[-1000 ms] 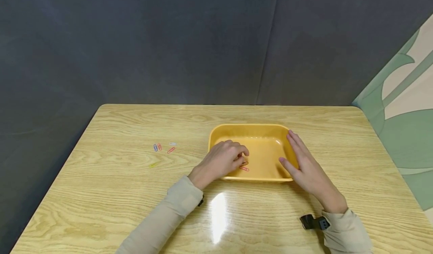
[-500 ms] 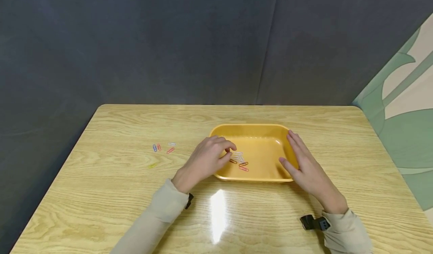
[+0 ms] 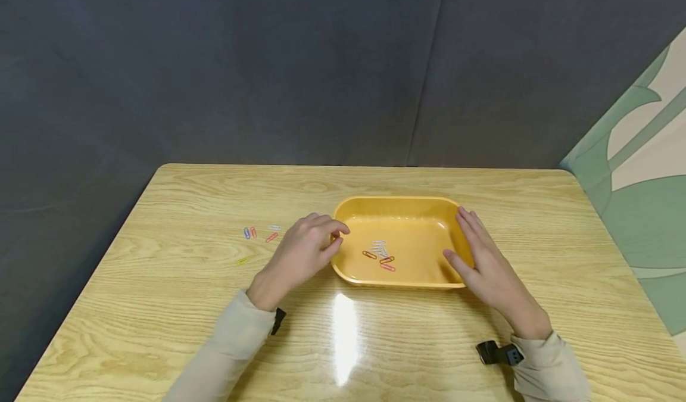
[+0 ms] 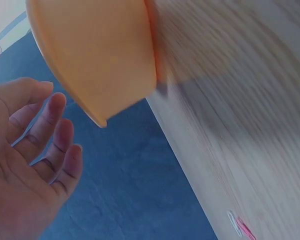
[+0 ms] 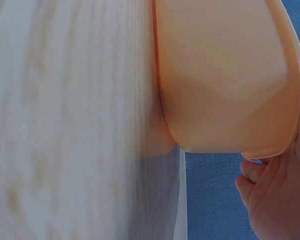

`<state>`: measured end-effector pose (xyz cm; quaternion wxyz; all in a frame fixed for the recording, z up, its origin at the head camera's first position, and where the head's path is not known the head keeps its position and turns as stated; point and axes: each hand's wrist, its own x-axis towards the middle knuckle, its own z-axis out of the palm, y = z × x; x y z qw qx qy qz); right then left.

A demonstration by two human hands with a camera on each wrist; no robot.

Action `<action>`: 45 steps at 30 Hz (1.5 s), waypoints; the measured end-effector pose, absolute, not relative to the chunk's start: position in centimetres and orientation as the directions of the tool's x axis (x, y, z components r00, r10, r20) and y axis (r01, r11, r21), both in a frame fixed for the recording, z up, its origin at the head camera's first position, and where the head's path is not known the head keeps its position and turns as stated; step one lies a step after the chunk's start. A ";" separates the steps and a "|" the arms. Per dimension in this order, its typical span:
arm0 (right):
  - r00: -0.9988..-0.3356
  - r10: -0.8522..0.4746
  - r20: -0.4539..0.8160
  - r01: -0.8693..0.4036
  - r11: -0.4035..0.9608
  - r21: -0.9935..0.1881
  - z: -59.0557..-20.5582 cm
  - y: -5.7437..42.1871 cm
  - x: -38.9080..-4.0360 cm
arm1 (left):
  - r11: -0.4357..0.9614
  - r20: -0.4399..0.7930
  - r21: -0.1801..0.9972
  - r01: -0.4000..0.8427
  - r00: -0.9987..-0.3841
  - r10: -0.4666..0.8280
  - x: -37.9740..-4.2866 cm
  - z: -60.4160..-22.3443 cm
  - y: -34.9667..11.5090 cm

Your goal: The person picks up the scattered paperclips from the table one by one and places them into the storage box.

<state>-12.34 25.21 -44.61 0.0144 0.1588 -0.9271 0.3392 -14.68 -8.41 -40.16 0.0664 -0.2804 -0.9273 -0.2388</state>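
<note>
Your left hand (image 3: 305, 244), fingers loosely bent and nothing visible in its grasp, hangs just beside the left rim of a glossy orange-yellow tray (image 3: 420, 241) with rounded corners, its long axis running left to right on a pale wood-grain worktop (image 3: 134, 318). Your right hand (image 3: 490, 268) rests on the tray's right rim, fingers extended, grasping no clip.

The relation that counts appears to lie leftward: five slim wire paper clips sit on the worktop left of your left hand, plainly the nearer one, with the tray between them and your right. The blue clip (image 3: 246, 233) and red clip (image 3: 253, 232) point near to far, side by side; the white clip (image 3: 274, 227) lies left to right; the pinkish-red clip (image 3: 271, 237) slants toward the far right; the yellow clip (image 3: 243, 261) is nearest you.

Inside the tray, left of centre, are clustered white clips (image 3: 379, 248), too fine to count, two dark-orange clips (image 3: 369, 255) and a pink clip (image 3: 388, 267).
</note>
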 end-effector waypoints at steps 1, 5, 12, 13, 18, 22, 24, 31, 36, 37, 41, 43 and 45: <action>-0.949 -0.285 0.134 -0.305 0.720 -0.624 -44.6 25.2 -12.3 | 0.732 0.259 0.404 0.548 -0.836 0.483 -14.6 -40.2 -8.6; -0.950 -0.286 0.129 -0.302 0.720 -0.625 -44.5 25.2 -12.3 | 0.753 0.265 0.393 0.527 -0.849 0.456 -14.4 -40.3 -9.5; -0.952 -0.282 0.120 -0.294 0.723 -0.625 -44.6 25.2 -12.3 | 0.772 0.262 0.390 0.502 -0.864 0.429 -14.2 -40.5 -11.1; -0.952 -0.282 0.120 -0.293 0.725 -0.623 -44.6 25.2 -12.3 | 0.771 0.262 0.393 0.501 -0.865 0.428 -14.1 -40.6 -11.3; -0.952 -0.279 0.123 -0.294 0.731 -0.616 -44.7 25.3 -12.3 | 0.776 0.271 0.384 0.500 -0.865 0.423 -13.8 -40.9 -12.3; -0.953 -0.278 0.120 -0.291 0.729 -0.620 -44.7 25.3 -12.3 | 0.778 0.275 0.383 0.499 -0.865 0.420 -13.7 -41.1 -13.0; -0.954 -0.278 0.115 -0.288 0.727 -0.624 -44.6 25.3 -12.3 | 0.783 0.271 0.380 0.493 -0.868 0.415 -13.6 -41.3 -13.4; -0.955 -0.278 0.106 -0.281 0.727 -0.626 -44.6 25.2 -12.3 | 0.802 0.278 0.359 0.478 -0.875 0.397 -13.2 -41.6 -15.1; -0.953 -0.282 0.113 -0.288 0.725 -0.625 -44.5 25.2 -12.3 | 0.816 0.260 0.346 0.464 -0.883 0.391 -13.0 -41.8 -16.0; -0.952 -0.283 0.114 -0.290 0.724 -0.626 -44.5 25.2 -12.3 | 0.818 0.253 0.345 0.459 -0.885 0.390 -13.0 -41.8 -16.1; -0.952 -0.283 0.112 -0.289 0.721 -0.629 -44.5 25.2 -12.2 | 0.825 0.229 0.350 0.443 -0.895 0.383 -12.7 -42.1 -16.8; -0.953 -0.284 0.110 -0.288 0.721 -0.630 -44.6 25.2 -12.2 | 0.826 0.221 0.356 0.438 -0.898 0.381 -12.6 -42.2 -17.2; -0.953 -0.283 0.110 -0.287 0.722 -0.629 -44.6 25.2 -12.2 | 0.826 0.214 0.361 0.433 -0.901 0.378 -12.6 -42.4 -17.6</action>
